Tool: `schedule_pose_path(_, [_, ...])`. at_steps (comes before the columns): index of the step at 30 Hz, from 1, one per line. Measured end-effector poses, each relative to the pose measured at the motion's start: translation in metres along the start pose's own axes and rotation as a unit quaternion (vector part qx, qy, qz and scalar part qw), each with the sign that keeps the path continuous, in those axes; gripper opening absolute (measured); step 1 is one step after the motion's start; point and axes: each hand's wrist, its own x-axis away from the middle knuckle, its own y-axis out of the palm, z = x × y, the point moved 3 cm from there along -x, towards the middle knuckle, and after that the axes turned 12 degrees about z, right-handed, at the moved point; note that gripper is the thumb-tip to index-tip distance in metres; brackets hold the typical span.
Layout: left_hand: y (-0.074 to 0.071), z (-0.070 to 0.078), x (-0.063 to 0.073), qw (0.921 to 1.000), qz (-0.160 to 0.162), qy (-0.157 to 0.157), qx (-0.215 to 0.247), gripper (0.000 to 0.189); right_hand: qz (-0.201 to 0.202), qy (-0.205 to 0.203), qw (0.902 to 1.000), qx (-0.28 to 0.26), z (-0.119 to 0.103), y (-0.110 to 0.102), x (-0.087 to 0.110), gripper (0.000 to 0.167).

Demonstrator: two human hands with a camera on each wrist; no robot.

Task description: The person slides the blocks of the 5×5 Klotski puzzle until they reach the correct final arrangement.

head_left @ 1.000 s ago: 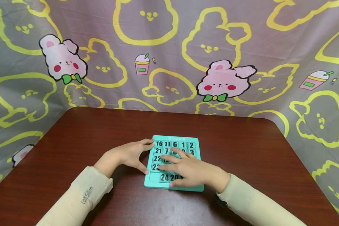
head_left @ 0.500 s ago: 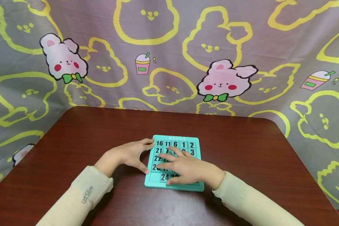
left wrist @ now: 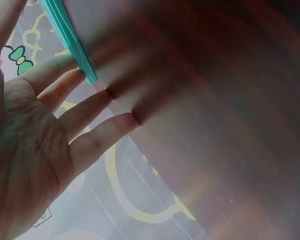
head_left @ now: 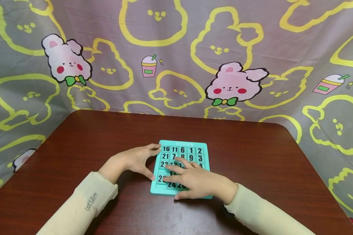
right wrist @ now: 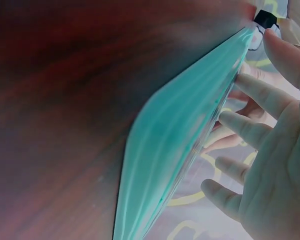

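Note:
A turquoise number slide puzzle [head_left: 200,144] lies flat on the table, its tiles marked with black numbers. My left hand [head_left: 135,161] spans its left side, thumb at the lower part of that edge and fingertips at the upper left corner. In the left wrist view those fingers [left wrist: 97,142] are fairly straight, two of them at the board's corner. My right hand [head_left: 198,181] is spread palm down over the tiles. Its index fingertip is on the 23 tile [head_left: 160,179] in the left column; a gap shows between that tile and the 22 above. The right hand hides several tiles.
The dark reddish-brown table [head_left: 114,130] extends around the puzzle on every side. Behind it and at both sides hangs a grey-pink curtain [head_left: 176,58] with yellow outlines and cartoon rabbits.
The 23 tile has slid toward me, closing part of the space below it and leaving a gap above. My right hand has shifted slightly toward me with it; the left hand stays put.

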Motion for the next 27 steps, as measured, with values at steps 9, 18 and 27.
schedule_pose_path(9, [-0.0004,0.0004,0.0007,1.0,-0.001,-0.007,0.006,0.109,0.0,-0.001,1.0,0.002,-0.0045,-0.0014,0.0055,0.057])
schedule_pose_path(18, [-0.0001,0.0003,0.0014,1.0,0.0,-0.005,0.002,0.11,0.004,-0.009,0.9999,0.004,-0.0079,-0.0005,0.0067,0.056])
schedule_pose_path(27, [0.0005,-0.0004,0.0013,1.0,0.0,-0.006,0.004,0.11,0.008,-0.015,0.9999,0.001,-0.0092,-0.0006,0.0076,0.057])
